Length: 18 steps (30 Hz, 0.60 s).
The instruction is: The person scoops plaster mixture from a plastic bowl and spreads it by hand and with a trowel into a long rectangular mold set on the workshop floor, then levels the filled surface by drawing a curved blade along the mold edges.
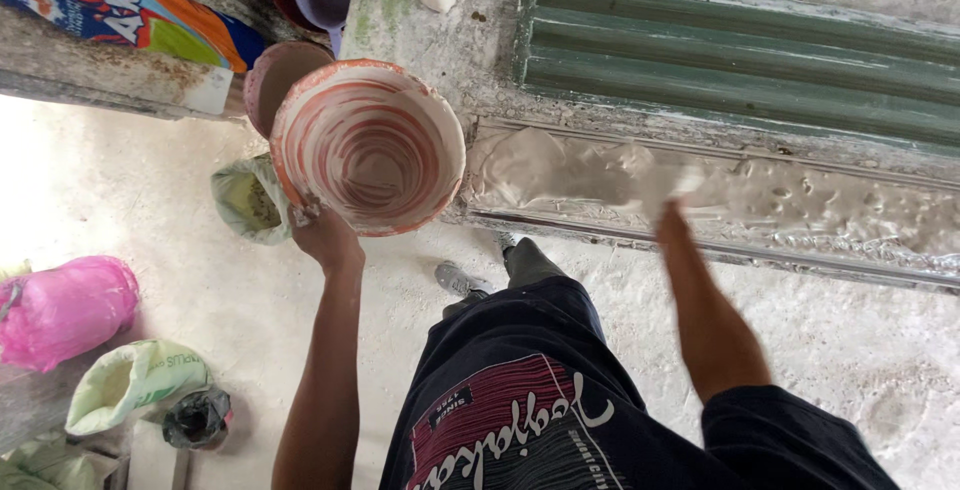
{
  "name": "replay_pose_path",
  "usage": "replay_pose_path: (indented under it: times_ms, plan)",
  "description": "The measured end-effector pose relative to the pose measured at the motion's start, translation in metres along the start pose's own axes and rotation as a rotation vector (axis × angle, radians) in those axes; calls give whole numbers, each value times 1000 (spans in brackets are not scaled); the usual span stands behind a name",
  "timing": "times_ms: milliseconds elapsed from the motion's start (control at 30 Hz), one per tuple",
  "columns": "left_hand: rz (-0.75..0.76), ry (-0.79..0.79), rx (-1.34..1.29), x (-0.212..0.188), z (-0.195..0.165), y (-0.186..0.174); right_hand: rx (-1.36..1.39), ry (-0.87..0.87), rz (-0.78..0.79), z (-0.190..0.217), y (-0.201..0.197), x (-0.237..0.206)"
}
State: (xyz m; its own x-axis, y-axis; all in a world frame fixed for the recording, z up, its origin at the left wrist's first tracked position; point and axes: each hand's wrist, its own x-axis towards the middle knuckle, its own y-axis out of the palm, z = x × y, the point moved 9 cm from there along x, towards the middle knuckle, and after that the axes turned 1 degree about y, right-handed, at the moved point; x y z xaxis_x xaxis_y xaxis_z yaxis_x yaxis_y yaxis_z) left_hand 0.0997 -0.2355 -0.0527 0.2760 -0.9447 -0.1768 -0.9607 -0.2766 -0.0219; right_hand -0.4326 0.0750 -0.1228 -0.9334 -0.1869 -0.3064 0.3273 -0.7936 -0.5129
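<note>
The dark printed shirt [530, 420] fills the foreground. Left hand [322, 237] grips the tilted, plaster-smeared bowl [368, 145] by its rim; right hand [678, 218], blurred, spreads wet plaster [600, 175] in the mould [720, 250]. The bowl could slip.

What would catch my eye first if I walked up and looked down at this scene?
Probably the round bowl smeared with red and white swirls, held up by the left hand near the middle. To its right, the right hand, blurred, reaches over a long mould filled with wet grey plaster. A bright pink bag sits on the floor at far left.
</note>
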Motion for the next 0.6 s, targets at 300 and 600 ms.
replay_pose_path:
  times_ms: [300,600]
  plan:
    - [35,399,529,10,-34,29,-376,-75,313,-2,43,5]
    - [448,351,264,36,-50,81,-68,-778,937,190,291,-198]
